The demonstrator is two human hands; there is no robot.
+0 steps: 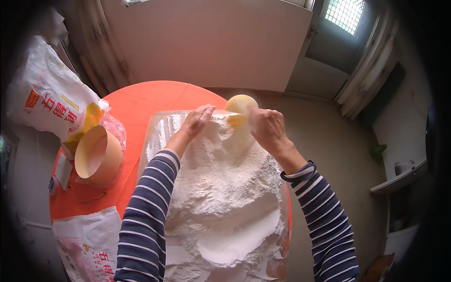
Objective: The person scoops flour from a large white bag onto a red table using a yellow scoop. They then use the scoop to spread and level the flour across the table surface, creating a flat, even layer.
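A broad heap of white flour covers much of a wooden board on the round table. At the flour's far edge, my right hand grips a round yellow implement, perhaps a scoop or a sieve; the fingers hide where it is held. Yellowish powder lies on the flour just below it. My left hand is over the far left of the flour, palm turned inward and fingers together, with nothing seen in it. Both forearms are in striped sleeves.
The table has an orange-red cover. At its left stand a large printed flour sack and a deep beige round container. A white box-like item lies beside them. Another printed sack lies near the front left.
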